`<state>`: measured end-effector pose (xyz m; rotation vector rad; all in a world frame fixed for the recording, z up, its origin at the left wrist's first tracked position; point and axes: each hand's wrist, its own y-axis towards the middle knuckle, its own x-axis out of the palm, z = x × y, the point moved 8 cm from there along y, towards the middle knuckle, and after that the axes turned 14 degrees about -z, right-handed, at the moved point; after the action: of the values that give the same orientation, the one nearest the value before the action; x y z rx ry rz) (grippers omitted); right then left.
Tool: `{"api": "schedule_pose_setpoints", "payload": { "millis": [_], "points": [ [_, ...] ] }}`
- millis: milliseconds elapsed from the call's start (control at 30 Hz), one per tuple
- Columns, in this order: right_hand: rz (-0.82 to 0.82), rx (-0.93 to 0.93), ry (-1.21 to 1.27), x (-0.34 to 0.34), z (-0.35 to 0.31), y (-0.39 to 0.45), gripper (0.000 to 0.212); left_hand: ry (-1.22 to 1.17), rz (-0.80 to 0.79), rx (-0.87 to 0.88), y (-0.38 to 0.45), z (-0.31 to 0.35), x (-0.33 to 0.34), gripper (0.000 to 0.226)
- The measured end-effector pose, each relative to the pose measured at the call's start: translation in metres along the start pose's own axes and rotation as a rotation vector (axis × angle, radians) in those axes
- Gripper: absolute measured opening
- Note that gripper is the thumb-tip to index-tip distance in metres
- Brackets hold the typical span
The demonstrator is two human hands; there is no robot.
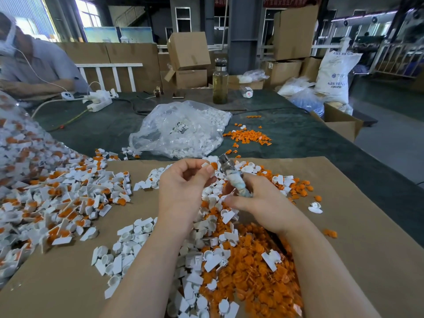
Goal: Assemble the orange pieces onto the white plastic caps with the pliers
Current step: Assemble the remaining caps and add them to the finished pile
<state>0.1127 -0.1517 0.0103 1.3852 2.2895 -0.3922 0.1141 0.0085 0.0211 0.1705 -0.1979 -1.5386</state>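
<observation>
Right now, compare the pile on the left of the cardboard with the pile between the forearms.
The left pile is mostly white caps with orange pieces already fitted; the near pile holds loose orange pieces and bare white caps, unjoined. The left pile runs off the frame's left edge; the near pile lies between both forearms. Both rest on the cardboard sheet.

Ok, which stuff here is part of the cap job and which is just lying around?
Job: left hand pinching white plastic cap with orange piece; right hand gripping tape-wrapped pliers; loose orange pieces; clear bag of white caps.
Lying about: glass bottle; white power strip; cardboard boxes.
</observation>
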Motion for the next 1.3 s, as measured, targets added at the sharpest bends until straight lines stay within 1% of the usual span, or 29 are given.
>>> {"api": "schedule_pose_setpoints", "payload": {
  "millis": [133, 267, 400, 567, 733, 800, 867, 967, 1033, 1133, 1300],
  "points": [
    [-0.087, -0.017, 0.037, 0.01, -0.004, 0.0, 0.014, -0.021, -0.011, 0.003, 0.001, 0.0, 0.0, 0.014],
    [-0.063, -0.005, -0.074, 0.009, -0.006, 0.001, 0.01, -0.042, -0.021, 0.008, 0.001, 0.0, 0.0, 0.014],
    [-0.037, -0.001, -0.137, 0.01, -0.007, 0.003, 0.02, -0.046, -0.019, 0.017, 0.001, 0.001, -0.001, 0.014],
    [-0.036, -0.01, -0.148, 0.012, -0.007, 0.004, 0.011, -0.058, -0.013, 0.023, 0.001, 0.001, -0.001, 0.015],
    [-0.037, -0.006, -0.109, 0.013, -0.004, 0.005, 0.011, -0.06, 0.015, 0.01, 0.001, 0.001, -0.002, 0.013],
    [0.013, -0.021, -0.105, 0.011, -0.004, 0.005, 0.01, -0.044, 0.051, 0.009, 0.0, 0.001, -0.003, 0.01],
    [0.148, -0.048, -0.118, 0.003, -0.004, 0.004, 0.012, 0.018, 0.084, 0.007, -0.001, 0.0, -0.005, 0.008],
    [0.377, -0.111, -0.084, -0.009, -0.01, -0.002, 0.011, 0.179, 0.103, 0.008, -0.004, 0.0, -0.004, 0.007],
    [0.473, -0.14, -0.083, -0.012, -0.014, -0.004, 0.011, 0.219, 0.094, 0.015, -0.005, 0.0, 0.001, 0.009],
    [0.528, -0.138, -0.121, -0.013, -0.016, -0.006, 0.014, 0.232, 0.084, 0.032, -0.006, -0.001, 0.007, 0.014],
    [0.555, -0.114, -0.126, -0.014, -0.015, -0.007, 0.018, 0.242, 0.088, 0.067, -0.008, 0.001, 0.01, 0.017]
  ]
}}
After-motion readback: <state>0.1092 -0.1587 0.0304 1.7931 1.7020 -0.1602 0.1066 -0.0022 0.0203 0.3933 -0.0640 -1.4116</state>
